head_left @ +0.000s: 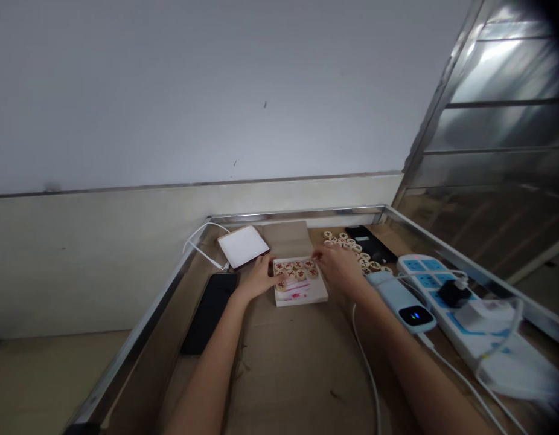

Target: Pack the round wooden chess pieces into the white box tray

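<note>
A shallow white box lies on the cardboard, with red-marked round xiangqi pieces in rows across its back part. Pink-red streaks mark its bare floor at the front. My left hand grips the box at its left side, thumb over the pieces and fingers by the back left corner. At the back right corner is my right hand, its fingers bent together beside the end piece; what they pinch is hidden. More wooden xiangqi pieces, dark-marked, are spread loose beyond and right of this hand.
A white panel with a brown edge and a black phone lie on the left. On the right are a black flat object, a light-blue power bank and a power strip with cables. A metal rim borders the surface.
</note>
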The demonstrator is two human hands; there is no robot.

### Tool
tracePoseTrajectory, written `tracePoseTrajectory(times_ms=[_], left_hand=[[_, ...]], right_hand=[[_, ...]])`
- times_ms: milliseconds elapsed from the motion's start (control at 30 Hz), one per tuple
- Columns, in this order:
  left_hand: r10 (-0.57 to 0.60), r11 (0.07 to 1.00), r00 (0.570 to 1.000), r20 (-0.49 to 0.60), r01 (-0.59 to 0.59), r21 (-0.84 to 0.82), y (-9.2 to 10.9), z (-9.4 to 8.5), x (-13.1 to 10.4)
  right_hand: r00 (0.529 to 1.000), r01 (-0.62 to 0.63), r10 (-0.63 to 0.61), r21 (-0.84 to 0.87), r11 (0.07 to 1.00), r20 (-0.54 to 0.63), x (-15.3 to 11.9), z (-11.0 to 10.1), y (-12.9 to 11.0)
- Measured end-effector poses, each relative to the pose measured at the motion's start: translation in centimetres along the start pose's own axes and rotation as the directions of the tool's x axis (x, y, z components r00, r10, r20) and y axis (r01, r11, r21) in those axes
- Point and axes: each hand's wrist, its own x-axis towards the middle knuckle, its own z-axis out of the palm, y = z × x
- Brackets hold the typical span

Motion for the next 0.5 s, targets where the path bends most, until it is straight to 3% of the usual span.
tracePoseTrajectory(times_ms=[100, 233, 333, 400, 500], left_hand=[[0.004, 1.0, 0.999, 0.038, -0.005, 0.019, 0.0, -0.2, -0.1], [0.003, 1.0, 0.999, 0.052, -0.004, 0.017, -0.1, -0.1, 0.0], [-0.003, 1.0, 0.999, 0.047, 0.003, 0.006, -0.1, 0.1, 0.0], [-0.017, 1.0, 1.0, 0.002, 0.017, 0.002, 0.3, -0.2, -0.2], [0.027, 0.999, 0.982, -0.185, -0.035, -0.04, 1.8, -2.1, -0.8]], right_hand=[[0.972, -0.231, 0.235, -0.263, 0.937, -0.016, -0.6, -0.2, 2.1], [0.956, -0.221, 0.273, -0.349, 0.91, 0.106, -1.0, 0.2, 3.0], [0.959, -0.219, 0.258, -0.271, 0.937, 0.115, -0.3, 0.1, 2.7], [0.976, -0.175, 0.189, -0.12, 0.977, 0.108, 0.1, -0.2, 2.2], [0.985, 0.087, -0.115, 0.199, 0.976, 0.129, 0.4, -0.4, 0.9]])
